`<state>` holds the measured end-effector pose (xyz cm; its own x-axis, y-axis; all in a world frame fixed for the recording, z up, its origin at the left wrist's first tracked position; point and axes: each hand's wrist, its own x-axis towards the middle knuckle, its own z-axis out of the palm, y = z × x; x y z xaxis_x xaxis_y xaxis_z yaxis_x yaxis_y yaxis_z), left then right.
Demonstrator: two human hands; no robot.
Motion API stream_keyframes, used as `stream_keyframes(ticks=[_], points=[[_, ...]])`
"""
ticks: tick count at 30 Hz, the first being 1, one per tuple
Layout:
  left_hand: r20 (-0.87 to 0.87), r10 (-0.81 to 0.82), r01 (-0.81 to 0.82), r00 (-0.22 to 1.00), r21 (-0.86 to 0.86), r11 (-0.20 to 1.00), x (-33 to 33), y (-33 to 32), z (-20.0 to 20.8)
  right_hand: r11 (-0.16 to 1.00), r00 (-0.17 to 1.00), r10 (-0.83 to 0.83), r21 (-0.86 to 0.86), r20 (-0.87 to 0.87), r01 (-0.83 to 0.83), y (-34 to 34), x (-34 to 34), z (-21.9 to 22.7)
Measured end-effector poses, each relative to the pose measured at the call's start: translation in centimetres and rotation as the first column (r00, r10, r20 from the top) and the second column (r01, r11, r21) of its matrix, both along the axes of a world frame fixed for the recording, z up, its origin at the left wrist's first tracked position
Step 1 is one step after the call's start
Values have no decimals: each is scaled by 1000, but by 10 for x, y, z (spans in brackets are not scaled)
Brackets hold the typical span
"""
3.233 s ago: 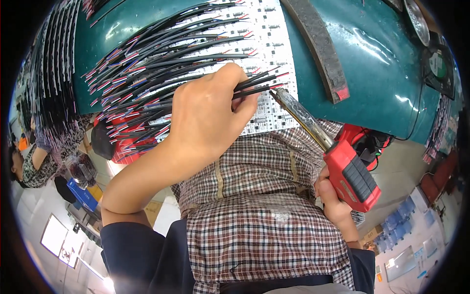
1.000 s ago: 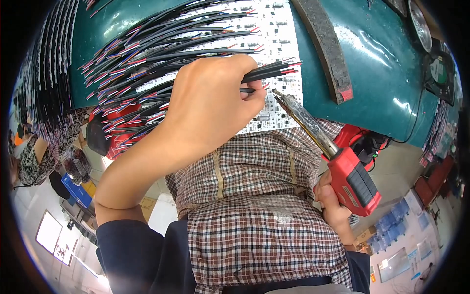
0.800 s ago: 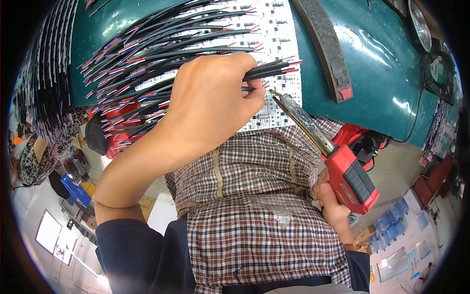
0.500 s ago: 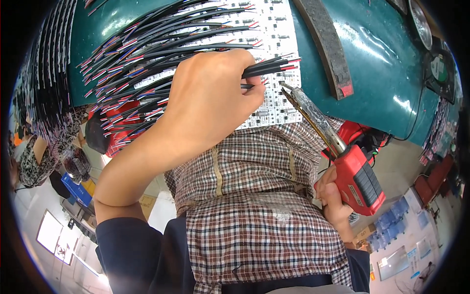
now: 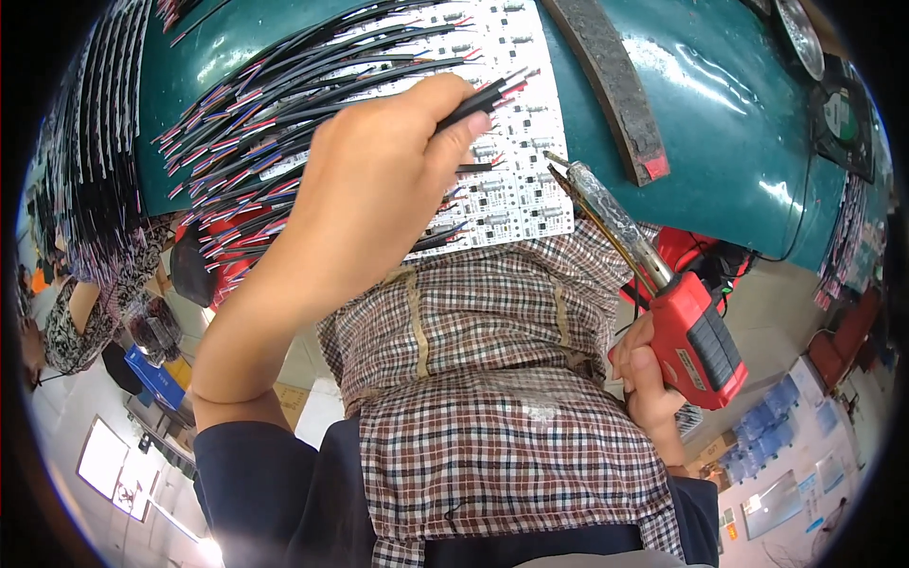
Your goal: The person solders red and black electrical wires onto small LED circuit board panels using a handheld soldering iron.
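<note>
My left hand (image 5: 374, 180) is closed around a few short black cables (image 5: 488, 102) with bared, coloured wire ends, held over a white sheet of circuit boards (image 5: 535, 194). More black cables (image 5: 312, 85) with red, white and blue ends lie in rows across that sheet, on its left side. Low on the right, my right hand (image 5: 649, 383) grips a red and black soldering gun (image 5: 696, 336). Its metal tip and thin feed tube point up and left, close to the sheet's right edge. My left palm and inner fingers are hidden.
On the green table (image 5: 701, 123), a dark curved bar (image 5: 611, 85) with a red end lies right of the sheet. A small fan (image 5: 841, 118) and a round metal dish (image 5: 800, 38) stand far right. Hanging cable rows (image 5: 90, 142) are at the left; a red stool (image 5: 677, 251) is below the table edge.
My left hand has moved up and slightly left with the cables, away from the soldering gun's tip. A cable end that was by my fingers now lies on the sheet. My right hand stays nearly still.
</note>
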<state>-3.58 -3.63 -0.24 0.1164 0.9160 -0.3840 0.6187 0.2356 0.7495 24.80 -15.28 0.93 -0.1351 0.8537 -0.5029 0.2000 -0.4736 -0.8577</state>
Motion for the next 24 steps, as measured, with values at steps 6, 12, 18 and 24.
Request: stream_keyframes(ticks=[6, 12, 18, 24], points=[[-230, -5, 117, 973, 475, 872, -4, -5, 13, 1000, 1000, 1, 7, 21, -1, -9, 10, -2], [-153, 33, -1, 988, 203, 979, 20, -31, 3, 999, 997, 33, 15, 68, -35, -12, 17, -2], [-201, 91, -32, 975, 281, 959, 23, -39, -19, 989, 976, 142, 19, 166, -147, -13, 22, -4], [-204, 93, -30, 974, 290, 956, 24, -39, -22, 974, 967, 222, 6, 125, -225, -15, 22, -12]])
